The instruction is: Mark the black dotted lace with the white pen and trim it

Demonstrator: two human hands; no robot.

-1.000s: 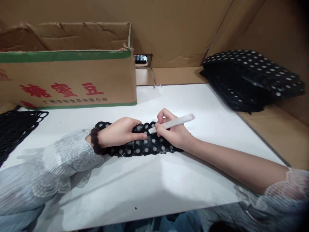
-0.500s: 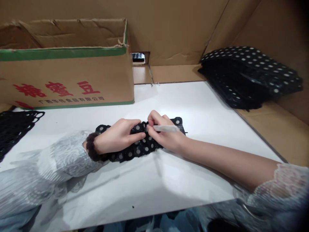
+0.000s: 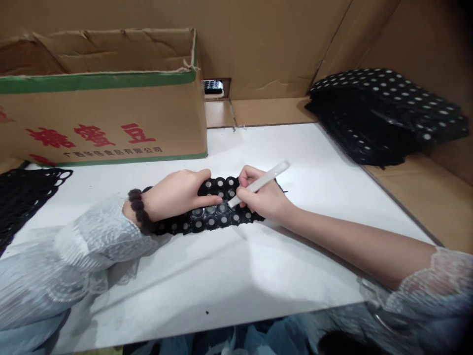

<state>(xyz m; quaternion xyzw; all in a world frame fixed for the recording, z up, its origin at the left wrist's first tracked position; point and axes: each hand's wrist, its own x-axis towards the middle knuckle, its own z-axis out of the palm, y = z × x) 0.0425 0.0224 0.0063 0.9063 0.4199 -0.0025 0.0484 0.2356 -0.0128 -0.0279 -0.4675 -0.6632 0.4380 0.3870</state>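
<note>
A black sheet with rows of pale round dots (image 3: 210, 223) lies on the white table in front of me. Across its left part, my left hand (image 3: 173, 195) holds it down, thumb and forefinger spread over the dots and the other fingers hidden. My right hand (image 3: 264, 197) is closed around a slim white pen-shaped tool (image 3: 271, 175), gripped like a pencil. The tool's lower tip meets the sheet just right of my left thumb. Whether it has a blade or a point is too small to tell.
A large open carton (image 3: 111, 113) with red lettering stands at the back left. More dotted black sheets (image 3: 391, 113) are heaped at the back right. Black netting with round holes (image 3: 29, 202) lies at the left edge. Cardboard walls (image 3: 266, 44) surround the white tabletop (image 3: 236, 276).
Half a second ago the tool lay low, and now it tilts up to the right. The sheet and my left hand have shifted slightly up in the view.
</note>
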